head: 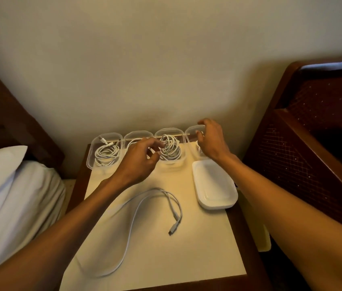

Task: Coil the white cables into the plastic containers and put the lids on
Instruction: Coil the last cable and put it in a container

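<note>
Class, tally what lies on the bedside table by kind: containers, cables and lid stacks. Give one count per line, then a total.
clear plastic containers: 4
coiled white cables plainly seen inside: 2; the left hand and right hand partly hide the other two containers' contents
loose white cable: 1
stack of white lids: 1
Total: 8

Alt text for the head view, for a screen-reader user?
A left hand and a right hand reach to a row of four clear containers at the back of a table, some holding coiled white cables. A loose cable lies uncoiled in front, beside a stack of lids.
</note>
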A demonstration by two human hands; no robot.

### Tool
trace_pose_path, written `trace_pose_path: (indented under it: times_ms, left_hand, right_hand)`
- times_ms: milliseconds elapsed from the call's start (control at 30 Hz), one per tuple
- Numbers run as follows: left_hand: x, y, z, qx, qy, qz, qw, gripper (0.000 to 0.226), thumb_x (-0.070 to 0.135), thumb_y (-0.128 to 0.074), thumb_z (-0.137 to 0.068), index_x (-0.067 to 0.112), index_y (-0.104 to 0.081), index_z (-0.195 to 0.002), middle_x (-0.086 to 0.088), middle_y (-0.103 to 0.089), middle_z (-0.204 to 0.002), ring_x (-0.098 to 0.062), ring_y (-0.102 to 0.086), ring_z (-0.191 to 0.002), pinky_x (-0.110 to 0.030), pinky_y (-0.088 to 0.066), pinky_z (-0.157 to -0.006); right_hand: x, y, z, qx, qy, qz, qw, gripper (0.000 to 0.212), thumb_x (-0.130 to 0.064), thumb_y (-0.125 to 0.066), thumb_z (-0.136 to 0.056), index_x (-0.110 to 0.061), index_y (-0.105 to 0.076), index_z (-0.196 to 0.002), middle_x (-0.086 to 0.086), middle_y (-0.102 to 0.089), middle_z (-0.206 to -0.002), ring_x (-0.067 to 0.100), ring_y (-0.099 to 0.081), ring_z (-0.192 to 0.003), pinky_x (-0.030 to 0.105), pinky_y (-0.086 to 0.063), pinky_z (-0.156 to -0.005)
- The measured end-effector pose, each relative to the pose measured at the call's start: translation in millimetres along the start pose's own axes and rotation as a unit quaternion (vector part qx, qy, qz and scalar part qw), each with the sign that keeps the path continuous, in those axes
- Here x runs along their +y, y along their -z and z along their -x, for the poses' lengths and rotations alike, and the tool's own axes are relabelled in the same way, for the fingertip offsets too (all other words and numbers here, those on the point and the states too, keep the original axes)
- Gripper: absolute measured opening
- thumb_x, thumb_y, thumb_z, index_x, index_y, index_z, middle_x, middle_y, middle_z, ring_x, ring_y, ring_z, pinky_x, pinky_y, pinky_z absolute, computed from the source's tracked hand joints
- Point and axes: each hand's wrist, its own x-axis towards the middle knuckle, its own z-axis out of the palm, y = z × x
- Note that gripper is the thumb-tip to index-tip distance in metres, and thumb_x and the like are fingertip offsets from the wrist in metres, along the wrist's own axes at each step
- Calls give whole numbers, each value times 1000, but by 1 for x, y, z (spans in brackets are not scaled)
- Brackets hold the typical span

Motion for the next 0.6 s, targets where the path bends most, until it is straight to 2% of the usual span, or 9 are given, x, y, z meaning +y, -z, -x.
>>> trace_pose_path:
  times_ms: [100, 233, 300, 400, 500, 600]
  left_hand:
    - [10, 10, 20, -18, 7, 5, 1000, 16, 17, -62, -96, 25, -68, -109, 11, -65, -93, -3, -62, -81, -16, -46, -66]
    - [-2, 4, 44, -65, 42, -47, 996, 15, 20, -61, -96, 21, -70, -107, 4, -69, -97, -9, -62, -82, -29, -52, -76]
    - [-14, -5, 56, -71, 72, -64, 993, 16, 21, -61, -95, 19, -71, -108, 2, -71, -103, -12, -61, -84, -30, -51, -80]
    - [-27, -19, 72, -56, 106, -82, 989, 21, 25, -64, -93, 16, -70, -111, -1, -71, -108, -20, -63, -94, -28, -46, -80]
    - [-30, -26, 82, -86, 130, -132, 979, 31, 38, -66, -91, 21, -66, -117, 0, -70, -113, -24, -60, -108, -37, -48, -88]
    - [-23, -26, 82, -114, 112, -176, 971, 22, 33, -64, -93, 22, -69, -112, -4, -69, -115, -25, -60, -108, -40, -50, -89]
  right_hand:
    - [-38, 9, 33, 38, 56, -82, 994, 16, -15, -59, -92, -13, -60, -108, 0, -61, -108, 12, -56, -93, 26, -50, -79]
    - [-76, 10, 87, -75, 111, -128, 983, 11, -18, -62, -94, -15, -63, -104, -8, -62, -95, 7, -60, -77, 13, -48, -67]
    - [-82, 1, 105, -143, 111, -95, 979, 13, -17, -62, -93, -15, -63, -106, -6, -64, -96, 7, -59, -80, 12, -48, -70]
    - [-79, -17, 127, -218, 63, -20, 974, 26, -20, -64, -91, -16, -59, -116, 3, -65, -113, 17, -60, -96, 25, -50, -83]
    - [-76, -28, 143, -261, 27, 72, 962, 42, -24, -65, -91, -13, -51, -129, 9, -60, -126, 26, -56, -113, 33, -46, -94]
    - [-79, -29, 153, -275, 26, 149, 950, 42, -29, -63, -92, -15, -51, -130, 9, -61, -126, 28, -56, -114, 38, -48, -94]
